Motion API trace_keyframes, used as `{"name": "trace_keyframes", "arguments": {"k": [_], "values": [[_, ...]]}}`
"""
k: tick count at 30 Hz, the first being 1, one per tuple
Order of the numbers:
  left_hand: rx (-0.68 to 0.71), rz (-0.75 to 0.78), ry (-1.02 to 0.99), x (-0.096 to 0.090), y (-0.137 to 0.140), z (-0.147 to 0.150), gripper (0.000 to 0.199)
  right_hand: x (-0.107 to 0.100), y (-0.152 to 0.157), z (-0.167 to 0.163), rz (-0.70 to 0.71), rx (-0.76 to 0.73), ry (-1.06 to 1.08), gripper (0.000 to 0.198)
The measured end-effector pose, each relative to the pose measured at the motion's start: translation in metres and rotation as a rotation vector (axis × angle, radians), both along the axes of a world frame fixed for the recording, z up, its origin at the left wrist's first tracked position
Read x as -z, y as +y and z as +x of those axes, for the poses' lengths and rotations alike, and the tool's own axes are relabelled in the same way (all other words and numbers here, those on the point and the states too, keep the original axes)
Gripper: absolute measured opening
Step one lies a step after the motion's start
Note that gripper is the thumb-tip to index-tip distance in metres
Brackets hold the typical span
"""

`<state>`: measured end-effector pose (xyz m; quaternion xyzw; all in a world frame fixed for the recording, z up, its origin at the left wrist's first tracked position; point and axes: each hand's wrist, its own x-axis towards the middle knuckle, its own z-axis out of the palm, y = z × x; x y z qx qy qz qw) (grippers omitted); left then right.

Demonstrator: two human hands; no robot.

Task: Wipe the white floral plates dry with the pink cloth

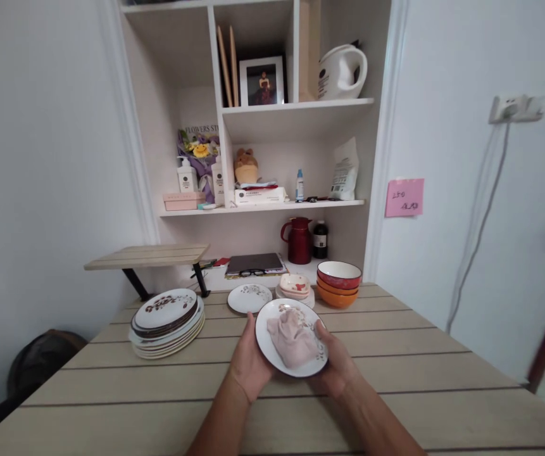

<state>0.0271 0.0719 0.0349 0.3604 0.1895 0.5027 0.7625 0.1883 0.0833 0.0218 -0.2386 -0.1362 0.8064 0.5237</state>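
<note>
Both my hands hold a white plate (266, 345) with a dark rim and a brown flower pattern, tilted toward me above the table. My left hand (252, 362) grips its left edge, and my right hand (337, 362) its right edge, thumb on the rim. A crumpled pale pink cloth (292, 339) lies on the plate's face. Just behind it, another flowered plate (249, 297) rests on the table. The fingers under the plate are mostly hidden.
On the slatted table (168, 392) stand a stack of plates (168, 320) at left, small dishes (295, 286) behind my hands and stacked red and orange bowls (338, 285) at right. A small raised wooden stand (149, 256) is at back left. Behind are a red jug (299, 240) and shelves.
</note>
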Motion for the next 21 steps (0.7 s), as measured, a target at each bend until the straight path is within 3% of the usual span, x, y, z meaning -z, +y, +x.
{"name": "trace_keyframes", "arguments": {"k": [5, 10, 17, 21], "values": [[0.076, -0.174, -0.049, 0.021, -0.003, 0.01, 0.057, 0.007, 0.009, 0.013, -0.037, 0.017, -0.177, 0.045], [0.007, -0.31, -0.101, 0.034, -0.004, 0.007, 0.054, 0.015, 0.013, 0.012, -0.017, 0.053, -0.35, 0.056], [-0.11, -0.34, -0.186, 0.035, -0.002, 0.003, 0.051, 0.026, 0.024, 0.02, 0.38, 0.515, -1.085, 0.078], [-0.16, -0.364, -0.215, 0.037, -0.002, 0.001, 0.045, 0.014, 0.015, 0.022, 0.657, 0.726, -1.42, 0.067]]}}
